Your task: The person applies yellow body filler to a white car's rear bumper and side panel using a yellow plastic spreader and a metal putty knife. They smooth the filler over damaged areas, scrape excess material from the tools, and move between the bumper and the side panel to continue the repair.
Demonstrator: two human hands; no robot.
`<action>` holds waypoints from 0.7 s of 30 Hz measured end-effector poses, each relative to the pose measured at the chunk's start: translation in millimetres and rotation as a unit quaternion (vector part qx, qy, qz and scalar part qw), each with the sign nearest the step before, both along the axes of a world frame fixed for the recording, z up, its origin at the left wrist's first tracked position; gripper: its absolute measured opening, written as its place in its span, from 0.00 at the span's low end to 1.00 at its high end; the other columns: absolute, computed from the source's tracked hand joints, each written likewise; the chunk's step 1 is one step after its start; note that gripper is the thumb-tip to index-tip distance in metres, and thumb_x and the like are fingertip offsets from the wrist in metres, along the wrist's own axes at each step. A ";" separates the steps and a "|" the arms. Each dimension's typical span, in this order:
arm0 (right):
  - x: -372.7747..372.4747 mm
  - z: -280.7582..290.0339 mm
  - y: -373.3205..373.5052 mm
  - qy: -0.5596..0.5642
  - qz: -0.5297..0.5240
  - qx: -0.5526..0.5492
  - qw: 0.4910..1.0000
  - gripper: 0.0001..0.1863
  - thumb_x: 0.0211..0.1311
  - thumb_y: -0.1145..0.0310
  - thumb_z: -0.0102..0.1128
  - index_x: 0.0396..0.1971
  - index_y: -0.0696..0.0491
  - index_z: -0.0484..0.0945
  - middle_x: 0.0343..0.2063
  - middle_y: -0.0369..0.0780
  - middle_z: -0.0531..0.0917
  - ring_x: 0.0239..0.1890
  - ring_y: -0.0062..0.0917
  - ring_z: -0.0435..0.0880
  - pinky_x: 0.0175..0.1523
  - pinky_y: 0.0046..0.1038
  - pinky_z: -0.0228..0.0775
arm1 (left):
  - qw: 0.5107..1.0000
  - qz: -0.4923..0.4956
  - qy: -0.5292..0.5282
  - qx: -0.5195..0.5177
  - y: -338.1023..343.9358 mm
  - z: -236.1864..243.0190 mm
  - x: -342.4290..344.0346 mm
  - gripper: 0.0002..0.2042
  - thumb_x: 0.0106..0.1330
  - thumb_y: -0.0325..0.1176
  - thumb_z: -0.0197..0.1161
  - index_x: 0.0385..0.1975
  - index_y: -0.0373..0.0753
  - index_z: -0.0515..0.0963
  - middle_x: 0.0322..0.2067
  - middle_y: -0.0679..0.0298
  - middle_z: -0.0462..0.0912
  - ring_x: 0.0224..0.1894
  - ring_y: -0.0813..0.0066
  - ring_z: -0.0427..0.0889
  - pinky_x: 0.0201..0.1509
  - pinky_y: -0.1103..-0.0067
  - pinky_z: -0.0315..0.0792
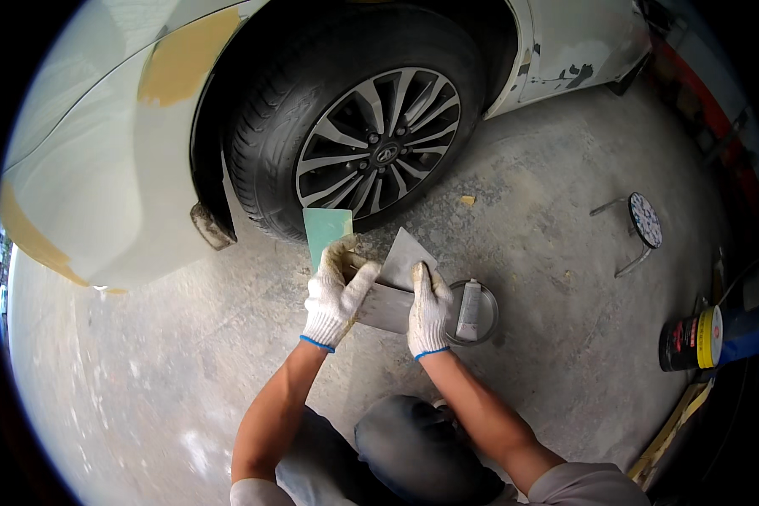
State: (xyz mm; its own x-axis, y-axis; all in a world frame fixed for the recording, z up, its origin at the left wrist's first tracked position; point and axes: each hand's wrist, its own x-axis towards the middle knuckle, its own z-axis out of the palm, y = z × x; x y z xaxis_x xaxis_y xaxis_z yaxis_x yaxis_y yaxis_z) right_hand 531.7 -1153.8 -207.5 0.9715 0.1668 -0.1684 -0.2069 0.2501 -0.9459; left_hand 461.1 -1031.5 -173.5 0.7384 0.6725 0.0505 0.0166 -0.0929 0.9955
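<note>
My left hand point(336, 295), in a white knit glove with a blue cuff, grips a green flat putty spreader point(327, 229) that points up toward the tyre. My right hand point(430, 308), gloved alike, pinches a grey flat plate point(406, 257) with an angled tip, its thumb on the top face. Below and between both hands lies a wider grey panel point(384, 309); what supports it is hidden by the gloves. Just right of my right hand, a white-grey tube point(470, 308) rests on a round tin point(487, 325).
Ahead stands a white car point(118, 160) with a tan filler patch point(190, 57) beside its wheel point(379, 143). A small round stool point(645, 221) is at right, with a black-and-yellow bucket point(691, 339) nearer. A tan scrap point(468, 200) lies on the concrete floor point(557, 287).
</note>
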 end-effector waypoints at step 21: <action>24.9 51.3 -23.3 -0.491 0.461 -0.315 0.668 0.13 0.68 0.60 0.57 0.31 0.56 0.77 0.28 0.48 0.80 0.32 0.47 0.81 0.36 0.42 0.72 | 0.982 -0.037 0.155 0.098 25.1 23.0 -65.4 0.08 0.62 0.29 0.69 0.37 0.34 0.82 0.30 0.64 0.86 0.32 0.81 0.80 0.39 0.80 0.76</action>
State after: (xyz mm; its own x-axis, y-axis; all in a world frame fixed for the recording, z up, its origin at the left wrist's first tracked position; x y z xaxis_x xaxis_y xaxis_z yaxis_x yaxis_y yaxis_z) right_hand 556.6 -1177.1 -156.1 0.1975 0.9678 0.1563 0.8006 -0.0672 -0.5954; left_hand 395.7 -1006.4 -150.4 0.7856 0.6156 -0.0620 0.3027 -0.2950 0.9063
